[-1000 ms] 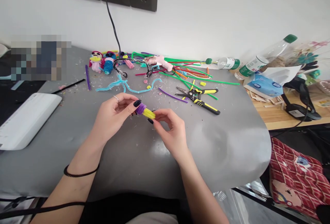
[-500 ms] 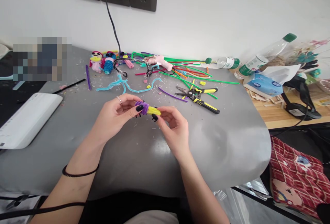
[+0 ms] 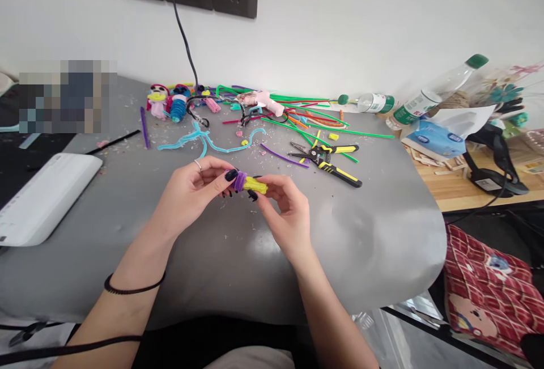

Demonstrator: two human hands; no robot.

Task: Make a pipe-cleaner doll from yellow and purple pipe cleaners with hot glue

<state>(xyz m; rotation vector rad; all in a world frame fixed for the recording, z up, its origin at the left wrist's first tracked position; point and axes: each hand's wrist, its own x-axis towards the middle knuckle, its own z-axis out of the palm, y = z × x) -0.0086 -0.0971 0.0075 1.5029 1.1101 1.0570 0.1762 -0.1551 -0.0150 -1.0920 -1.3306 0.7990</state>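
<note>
Ahead of me spreads the grey table (image 3: 374, 238). Nearer to me than the pliers (image 3: 326, 159) and left of them, my left hand (image 3: 182, 196) pinches the purple coil (image 3: 239, 181) wrapped around a yellow bundle (image 3: 256, 186); my right hand (image 3: 289, 210) grips the bundle's bare end. I judge I'm adjusting that coil; the next move seems to call for a steady left pinch and gentle right-hand turning. Left of the pliers lie light-blue stems (image 3: 229, 150); behind those, a pink glue gun (image 3: 272, 103).

the left hand (image 3: 191, 196) pinches the purple end of a fuzzy roll (image 3: 249, 183). the right hand (image 3: 284, 210) holds its yellow end. black and yellow pliers (image 3: 325, 162) lie on the gray table (image 3: 361, 244).
</note>
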